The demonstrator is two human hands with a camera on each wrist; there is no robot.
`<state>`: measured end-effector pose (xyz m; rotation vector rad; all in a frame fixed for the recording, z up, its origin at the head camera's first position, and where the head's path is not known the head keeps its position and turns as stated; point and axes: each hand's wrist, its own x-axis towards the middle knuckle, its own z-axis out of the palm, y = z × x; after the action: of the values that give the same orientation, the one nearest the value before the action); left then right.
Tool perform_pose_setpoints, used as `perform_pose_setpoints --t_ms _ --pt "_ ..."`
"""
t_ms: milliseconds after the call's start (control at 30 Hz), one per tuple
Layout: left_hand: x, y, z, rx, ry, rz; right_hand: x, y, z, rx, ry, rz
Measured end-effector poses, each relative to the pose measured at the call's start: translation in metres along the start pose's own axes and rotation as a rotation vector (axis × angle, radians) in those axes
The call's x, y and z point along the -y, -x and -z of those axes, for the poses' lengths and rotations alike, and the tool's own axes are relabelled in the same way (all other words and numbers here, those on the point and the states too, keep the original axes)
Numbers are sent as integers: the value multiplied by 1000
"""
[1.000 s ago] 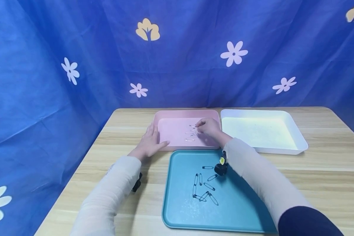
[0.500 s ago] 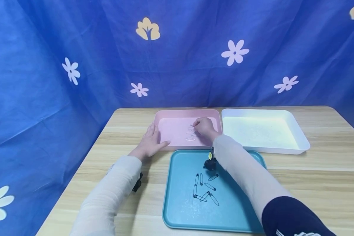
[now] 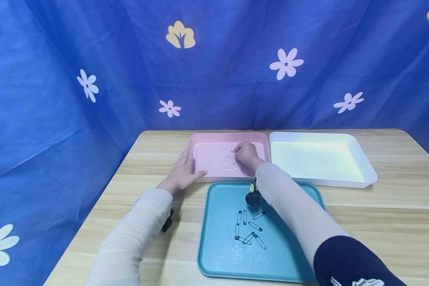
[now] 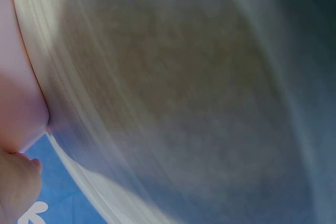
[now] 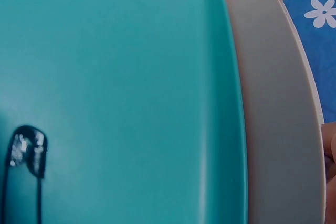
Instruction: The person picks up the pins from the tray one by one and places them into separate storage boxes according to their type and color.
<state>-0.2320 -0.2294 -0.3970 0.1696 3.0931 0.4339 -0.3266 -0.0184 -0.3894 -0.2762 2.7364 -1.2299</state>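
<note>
In the head view my left hand (image 3: 181, 174) lies with fingers spread and straight against the left wall of a pink tray (image 3: 209, 178). My right hand (image 3: 249, 154) reaches into that tray, thumb and fingertips pinched together at a silver safety pin, mostly covered by the fingers. Just below the fingertips, several silver safety pins (image 3: 231, 169) lie in a loose column. Nearer me, several black safety pins (image 3: 255, 226) are scattered on a teal tray (image 3: 214, 266). The right wrist view catches a single black pin (image 5: 27, 150) up close, with a bit of the hand past the pink wall.
To the right of the pink tray stands a white tray (image 3: 364, 184) with raised sides. All three trays sit on a wood-grain table (image 3: 389, 222). A blue patterned curtain (image 3: 221, 79) hangs behind. My right forearm crosses over the teal tray's right side.
My right hand has shifted slightly left inside the pink tray, its fingertips staying at the pins. Its wrist camera now covers the topmost black pin. My left hand stays in place.
</note>
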Motion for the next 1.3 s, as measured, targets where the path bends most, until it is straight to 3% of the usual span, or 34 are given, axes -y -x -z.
perform_pose_setpoints --t_ms 467,800,1067,1300 --pt "0 2 0 -1 10 -1 -2 9 12 29 -106 9" --pt "0 0 1 -4 18 -1 -1 22 23 36 -148 81" --pt "1 0 1 11 22 8 -10 28 32 33 -134 83" --pt "1 0 3 19 35 0 -17 43 52 48 -176 23"
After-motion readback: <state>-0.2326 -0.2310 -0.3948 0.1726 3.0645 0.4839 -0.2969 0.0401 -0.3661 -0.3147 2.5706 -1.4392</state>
